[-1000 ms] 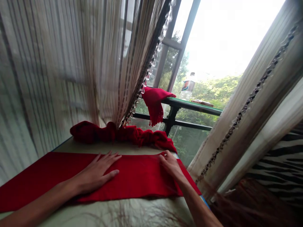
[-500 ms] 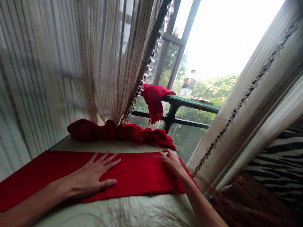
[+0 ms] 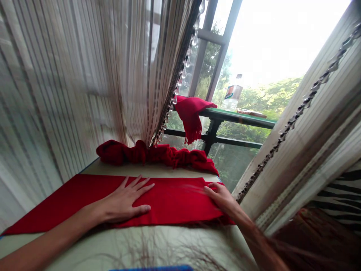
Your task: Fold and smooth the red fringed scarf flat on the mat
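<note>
A red scarf (image 3: pixel 175 203) lies flat across the pale green tabletop (image 3: pixel 158 241), a folded-back layer showing at its right end. Spread on the scarf's middle, my left hand (image 3: pixel 129 199) is palm down with the fingers apart. At the right end my right hand (image 3: pixel 221 195) has its thumb and fingers closed on the scarf's edge; the fingertips are partly hidden. Behind the flat scarf, a bunched red scarf (image 3: pixel 158 154) rests along the table's far edge.
Past the table, a fringed red scarf (image 3: pixel 190 116) hangs over a green railing (image 3: pixel 245 116) that bears a plastic bottle (image 3: pixel 233 93). A striped curtain (image 3: pixel 84 75) borders the left, and a beaded curtain (image 3: pixel 296 131) the right. A zebra-striped cloth (image 3: pixel 342 192) is at far right.
My right hand has drawn the scarf's upper layer a little away from the right table edge, showing a strip of red beneath. My left hand stays flat on it. The view has shifted slightly.
</note>
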A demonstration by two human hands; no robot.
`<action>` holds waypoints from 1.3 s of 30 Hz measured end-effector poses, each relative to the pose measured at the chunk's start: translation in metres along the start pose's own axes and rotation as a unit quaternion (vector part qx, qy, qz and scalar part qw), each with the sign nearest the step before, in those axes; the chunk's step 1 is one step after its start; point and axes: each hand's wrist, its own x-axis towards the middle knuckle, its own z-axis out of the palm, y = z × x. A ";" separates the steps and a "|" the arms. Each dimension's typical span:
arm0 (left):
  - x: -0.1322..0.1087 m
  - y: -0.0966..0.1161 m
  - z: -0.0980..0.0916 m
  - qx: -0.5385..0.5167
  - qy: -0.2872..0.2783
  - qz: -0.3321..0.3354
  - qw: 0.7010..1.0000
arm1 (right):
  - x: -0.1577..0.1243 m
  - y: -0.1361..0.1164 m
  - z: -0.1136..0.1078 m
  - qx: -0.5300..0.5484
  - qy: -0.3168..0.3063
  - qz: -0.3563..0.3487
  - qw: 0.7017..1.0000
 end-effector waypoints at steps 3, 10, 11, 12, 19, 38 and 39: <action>-0.001 0.005 -0.006 0.008 -0.027 -0.008 1.000 | -0.005 0.000 -0.005 -0.052 -0.001 -0.011 0.999; 0.017 0.005 -0.017 0.024 -0.042 0.020 0.999 | 0.005 -0.022 -0.012 -0.168 0.020 -0.059 0.984; 0.021 0.009 -0.016 0.023 -0.036 0.033 0.999 | 0.009 -0.029 -0.010 -0.177 0.020 -0.075 0.981; 0.025 0.015 -0.015 0.017 -0.028 0.048 0.998 | 0.013 -0.036 -0.006 -0.183 0.017 -0.093 0.979; 0.026 0.100 0.001 -0.015 0.081 0.143 0.986 | 0.041 -0.056 0.028 -0.186 -0.036 -0.188 0.964; 0.048 0.120 0.039 0.132 0.326 0.319 0.880 | 0.039 -0.028 0.034 -0.164 -0.064 -0.177 0.968; 0.049 0.120 0.036 0.133 0.324 0.320 0.880 | 0.039 -0.028 0.033 -0.163 -0.066 -0.179 0.968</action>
